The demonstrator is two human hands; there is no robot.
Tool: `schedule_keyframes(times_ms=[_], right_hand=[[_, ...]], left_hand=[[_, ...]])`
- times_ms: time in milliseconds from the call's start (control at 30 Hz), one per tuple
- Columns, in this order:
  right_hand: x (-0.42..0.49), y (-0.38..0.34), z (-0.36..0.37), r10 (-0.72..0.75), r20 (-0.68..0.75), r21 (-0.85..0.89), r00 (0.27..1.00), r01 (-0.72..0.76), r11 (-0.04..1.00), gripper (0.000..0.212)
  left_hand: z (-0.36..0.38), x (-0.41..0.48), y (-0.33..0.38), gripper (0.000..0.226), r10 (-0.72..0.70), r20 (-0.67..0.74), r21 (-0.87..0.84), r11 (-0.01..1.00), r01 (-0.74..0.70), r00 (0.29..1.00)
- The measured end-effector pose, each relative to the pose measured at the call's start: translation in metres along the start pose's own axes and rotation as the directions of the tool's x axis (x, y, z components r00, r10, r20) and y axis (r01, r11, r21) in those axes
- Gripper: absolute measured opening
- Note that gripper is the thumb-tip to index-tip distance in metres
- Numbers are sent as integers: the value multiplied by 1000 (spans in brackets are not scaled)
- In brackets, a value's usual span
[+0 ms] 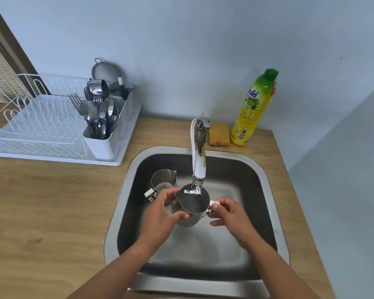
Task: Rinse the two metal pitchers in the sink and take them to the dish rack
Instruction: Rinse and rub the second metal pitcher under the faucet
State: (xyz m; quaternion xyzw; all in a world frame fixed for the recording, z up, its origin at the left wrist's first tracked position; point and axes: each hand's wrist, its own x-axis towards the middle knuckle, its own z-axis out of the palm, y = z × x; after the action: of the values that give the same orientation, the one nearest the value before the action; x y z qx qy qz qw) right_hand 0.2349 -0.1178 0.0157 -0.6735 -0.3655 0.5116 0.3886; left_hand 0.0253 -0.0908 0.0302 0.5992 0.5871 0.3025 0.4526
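A steel pitcher [192, 203] is held upright over the sink [266, 180], directly under the faucet spout [198, 165]. My left hand [162, 214] wraps its body from the left. My right hand [229, 212] pinches its white handle on the right. A second steel pitcher [163, 180] with a white handle stands on the sink floor at the back left, just behind my left hand. The white dish rack [41, 126] sits on the counter to the left. I cannot tell whether water is running.
A white cutlery holder [105, 134] full of forks and spoons stands at the rack's right end, with a steel cup and a strainer behind it. A yellow sponge [219, 134] and a yellow-green soap bottle [254, 108] stand behind the sink. Wooden counter [52, 212] surrounds the sink.
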Motion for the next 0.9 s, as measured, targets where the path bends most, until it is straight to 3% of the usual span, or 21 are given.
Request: schedule_keyframes(times_ms=[167,333,633,900], right_hand=[[5,8,-5,20,-53,3,998,-19,1000,11],[5,13,-1,46,6,26,999,-46,999,11],[3,11,-2,58,-29,-17,998,-59,998,13],[1,7,10,121,-123,-94,985,-133,987,16]], left_hand=[[7,-6,-1,59,-17,11,21,1000,17,1000],[0,2,-5,63,-25,44,44,999,23,999],[1,16,-9,61,-48,97,15,999,47,994],[2,32,-3,59,-173,171,-95,977,191,970]])
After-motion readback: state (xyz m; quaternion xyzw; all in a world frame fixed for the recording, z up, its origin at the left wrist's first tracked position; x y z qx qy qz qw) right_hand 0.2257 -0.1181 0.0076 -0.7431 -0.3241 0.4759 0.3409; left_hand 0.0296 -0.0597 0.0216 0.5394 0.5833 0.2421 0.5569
